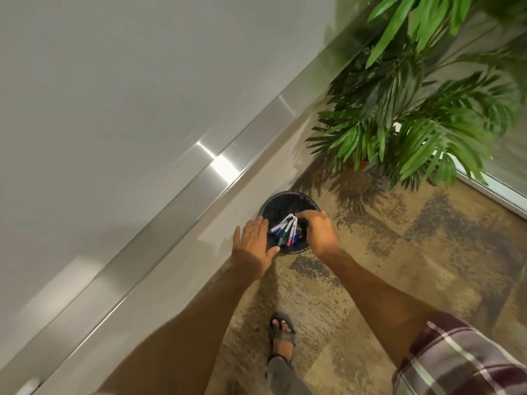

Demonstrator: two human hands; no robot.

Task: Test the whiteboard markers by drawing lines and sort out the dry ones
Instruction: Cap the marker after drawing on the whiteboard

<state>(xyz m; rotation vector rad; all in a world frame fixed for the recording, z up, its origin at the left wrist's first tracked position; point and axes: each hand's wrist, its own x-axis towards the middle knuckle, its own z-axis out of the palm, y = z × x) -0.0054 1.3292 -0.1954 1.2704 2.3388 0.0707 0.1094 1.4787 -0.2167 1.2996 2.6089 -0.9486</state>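
R hand [319, 232] clutches bunch of white-barrelled, colour-capped whiteboard markers [286, 230] above round black lined bin [285, 201]; L hand [252, 246] flat, released. Prob. light, stiff, slick: grip mid-barrels.

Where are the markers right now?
In the head view, the markers are bunched in the right hand over the black bin, beside the open left hand.

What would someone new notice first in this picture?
At centre, the right-hand grip holds a bunch of markers over a black bin, with the left-hand grip open by its rim. A big green plant fills the upper right, and a whiteboard the left.
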